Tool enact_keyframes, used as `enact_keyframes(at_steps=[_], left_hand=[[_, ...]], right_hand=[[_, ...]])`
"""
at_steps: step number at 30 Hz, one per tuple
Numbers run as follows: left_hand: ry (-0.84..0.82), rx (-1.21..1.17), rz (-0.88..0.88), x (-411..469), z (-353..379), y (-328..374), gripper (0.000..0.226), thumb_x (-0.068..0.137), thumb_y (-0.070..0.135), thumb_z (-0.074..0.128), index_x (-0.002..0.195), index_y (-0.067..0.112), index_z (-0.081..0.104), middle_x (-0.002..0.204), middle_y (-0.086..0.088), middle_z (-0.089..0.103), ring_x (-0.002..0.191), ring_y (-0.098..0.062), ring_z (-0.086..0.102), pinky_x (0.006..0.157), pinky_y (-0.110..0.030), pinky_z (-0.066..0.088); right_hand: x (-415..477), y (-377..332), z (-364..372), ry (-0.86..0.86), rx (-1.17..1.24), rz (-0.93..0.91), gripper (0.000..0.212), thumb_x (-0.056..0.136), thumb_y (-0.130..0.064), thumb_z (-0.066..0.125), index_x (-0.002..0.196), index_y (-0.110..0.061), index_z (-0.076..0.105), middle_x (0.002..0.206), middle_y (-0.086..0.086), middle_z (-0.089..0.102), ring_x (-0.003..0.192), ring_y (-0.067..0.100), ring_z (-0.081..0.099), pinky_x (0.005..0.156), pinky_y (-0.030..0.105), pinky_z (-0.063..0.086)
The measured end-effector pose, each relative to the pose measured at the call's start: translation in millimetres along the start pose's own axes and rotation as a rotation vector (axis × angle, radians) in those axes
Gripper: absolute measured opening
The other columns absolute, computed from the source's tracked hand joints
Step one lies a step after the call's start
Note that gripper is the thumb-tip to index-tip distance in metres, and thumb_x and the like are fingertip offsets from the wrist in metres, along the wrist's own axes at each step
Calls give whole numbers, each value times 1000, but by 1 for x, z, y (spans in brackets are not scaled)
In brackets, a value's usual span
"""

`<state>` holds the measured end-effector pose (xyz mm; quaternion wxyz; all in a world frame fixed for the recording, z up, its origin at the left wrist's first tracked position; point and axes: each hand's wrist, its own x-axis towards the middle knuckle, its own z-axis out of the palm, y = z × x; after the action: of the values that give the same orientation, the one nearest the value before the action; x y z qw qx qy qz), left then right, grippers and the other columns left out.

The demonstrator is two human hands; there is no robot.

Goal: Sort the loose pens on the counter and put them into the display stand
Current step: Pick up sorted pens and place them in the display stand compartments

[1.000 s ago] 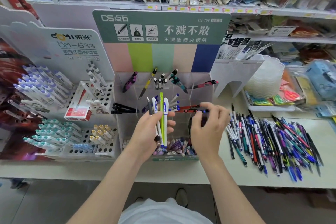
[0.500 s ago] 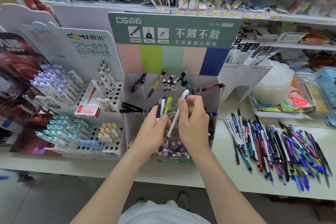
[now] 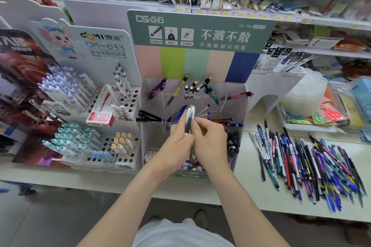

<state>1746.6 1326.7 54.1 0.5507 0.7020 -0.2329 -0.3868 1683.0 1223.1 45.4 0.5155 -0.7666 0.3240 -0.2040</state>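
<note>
**Small bundle held at the stand, large pile left to sort**

The white counter point(image 3: 251, 192) is seen running across the middle of the frame, with stocked shelves point(image 3: 220, 12) behind it. The clear display stand point(image 3: 239, 106), under its green header, is placed at centre. Its back compartments are only thinly filled, each with a few pens; the lower front compartments are largely hidden by the hands. Room for many more is judged to be there.

The loose pens point(image 3: 313, 168) are spread in a wide, overlapping heap at the right of the frame, near the stand but apart from it. Most of the task is therefore judged to be left.

The heap's near side is seen lying close to the counter's front edge, so pens could be knocked off if the heap is raked. A bare strip of counter is left between stand and heap. At the left, a white holed rack point(image 3: 130, 104) is set just beside the stand, so little room is offered on that side.

A bundle of pens point(image 3: 189, 118) is held upright in front of the stand's middle compartments. It is gripped round its lower part by the curled fingers of the left hand point(image 3: 176, 146). It is pinched near its middle by the thumb and forefinger of the right hand point(image 3: 210, 142), apparently to pick one pen out.
</note>
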Motion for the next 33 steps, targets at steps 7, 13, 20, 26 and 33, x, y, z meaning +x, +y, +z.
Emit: enact_keyframes(at_steps=[7, 13, 20, 26, 33], left_hand=[[-44, 77, -58, -2, -4, 7, 84, 102, 17, 35, 165, 57, -4, 157, 16, 23, 89, 19, 50, 79, -16, 45], [9, 78, -37, 7, -5, 7, 79, 96, 25, 43, 161, 62, 18, 157, 14, 38, 100, 1, 62, 96, -29, 49], [261, 2, 59, 20, -11, 15, 58, 109, 8, 43, 147, 51, 49, 85, 20, 64, 80, -5, 57, 89, -43, 49], [368, -83, 72, 34, -13, 20, 43, 110, 8, 46, 129, 45, 57, 83, -3, 66, 68, -15, 53, 63, -30, 46], [358, -125, 36, 32, -5, 20, 31, 113, 8, 40, 127, 31, 54, 111, -5, 75, 59, -14, 59, 48, -27, 43]], right_hand=[[8, 3, -7, -134, 70, 132, 18, 106, -23, 59, 111, -26, 76, 92, -7, 78, 86, 10, 74, 77, 39, 64], [9, -1, -6, -165, 44, 127, 26, 110, -17, 45, 95, -14, 66, 72, -2, 59, 61, 11, 48, 59, 30, 41], [34, -15, -32, -155, -223, 23, 20, 113, -17, 39, 133, -20, 36, 93, 10, 69, 77, 26, 65, 67, 45, 51], [60, -38, -43, -522, -753, 66, 34, 104, -18, 47, 135, -7, 40, 128, 22, 54, 95, 32, 55, 66, 37, 44], [73, -44, -41, -531, -1061, -45, 32, 95, -13, 58, 127, -11, 58, 124, 17, 59, 102, 38, 62, 89, 50, 60]])
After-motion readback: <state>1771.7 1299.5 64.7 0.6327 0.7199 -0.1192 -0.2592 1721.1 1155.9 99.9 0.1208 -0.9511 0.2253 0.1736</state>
